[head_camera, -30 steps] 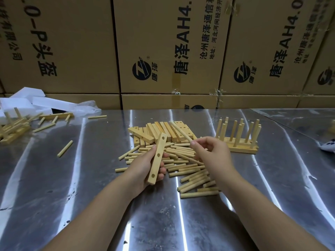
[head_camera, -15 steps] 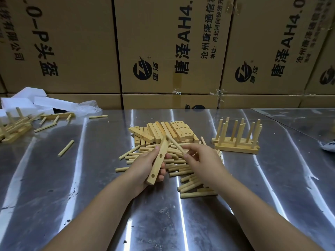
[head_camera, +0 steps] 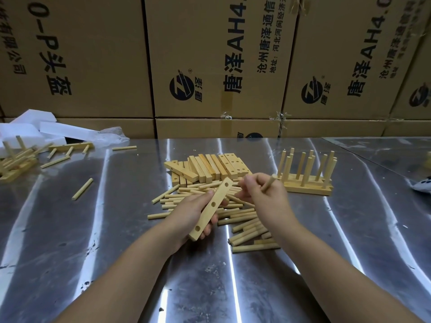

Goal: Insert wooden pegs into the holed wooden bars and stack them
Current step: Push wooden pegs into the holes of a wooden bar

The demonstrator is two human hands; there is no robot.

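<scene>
view: head, the only one we have; we place everything against the peg pile (head_camera: 240, 215), which lies loose on the metal table (head_camera: 116, 229).
left hand (head_camera: 189, 215): we see it over the near-left edge of the peg pile. Its fingers are curled under one bar and its thumb is laid along the bar's edge, so it has a full wrap on the bar.
held bar (head_camera: 207, 214): it is raised above the peg pile and slants from near-left to far-right. Its holed face is towards us, and none of the three holes we see has a peg in it.
right hand (head_camera: 263, 197): it is above the right half of the peg pile, with its fingers folded into a fist round a single peg.
held peg (head_camera: 270, 181): it juts from the far-right side of the fist and is clear of the held bar.
gap between the hands: the right fingertips lie close to the far end of the held bar; we cannot tell whether they touch it.
spare bars (head_camera: 205, 169): they form a heap just behind the peg pile, touching its far edge.
pegged bars (head_camera: 310, 191): they sit behind and to the right of the peg pile, lying flat with pegs standing upright in them.
stray peg (head_camera: 82, 188): it lies alone, well to the left of the peg pile.
far-left cluster (head_camera: 16, 169): we see more pegs and bars much further left, beside white foam (head_camera: 35, 127).
cardboard boxes (head_camera: 210, 54): they are stacked behind everything, beyond the table's far edge.
</scene>
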